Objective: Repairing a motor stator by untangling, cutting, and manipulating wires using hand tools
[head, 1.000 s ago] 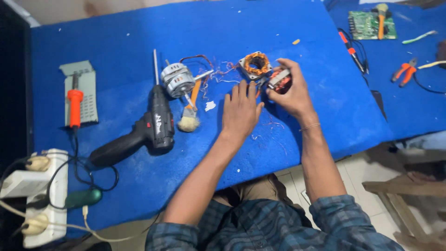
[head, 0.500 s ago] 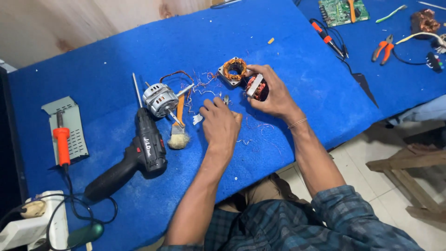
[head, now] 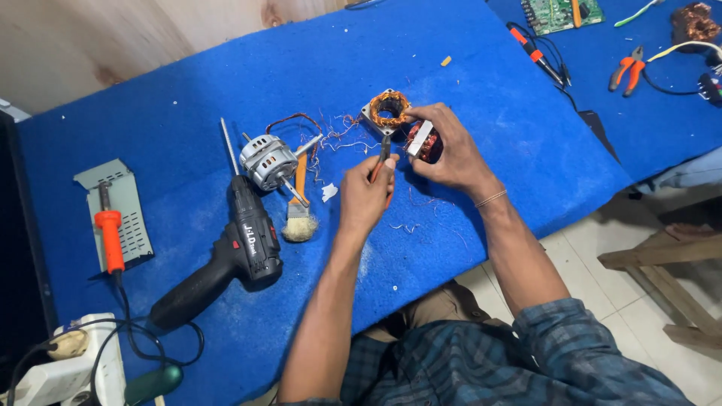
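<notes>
My right hand (head: 455,158) grips a small motor stator piece (head: 421,140) with red and copper windings, held just above the blue table (head: 466,83). My left hand (head: 365,197) is closed around a small orange-handled hand tool (head: 383,154); its dark tip points up and sits right beside the stator piece. A second stator (head: 389,109), a square metal frame with a copper coil, lies on the table just behind the two hands. Loose bits of copper wire (head: 338,131) are scattered around them.
Left of my hands lie a small electric motor (head: 267,159), a brush (head: 301,219) and a black drill (head: 241,248). An orange soldering iron (head: 110,229) rests on its stand. Far right: orange pliers (head: 628,68), a screwdriver (head: 534,46), a circuit board (head: 560,11). A wooden bench (head: 669,256) stands on the floor.
My left hand lay flat and spread on the table; it now holds the orange-handled tool, tip up against the stator piece. My right hand has kept hold of the piece.
</notes>
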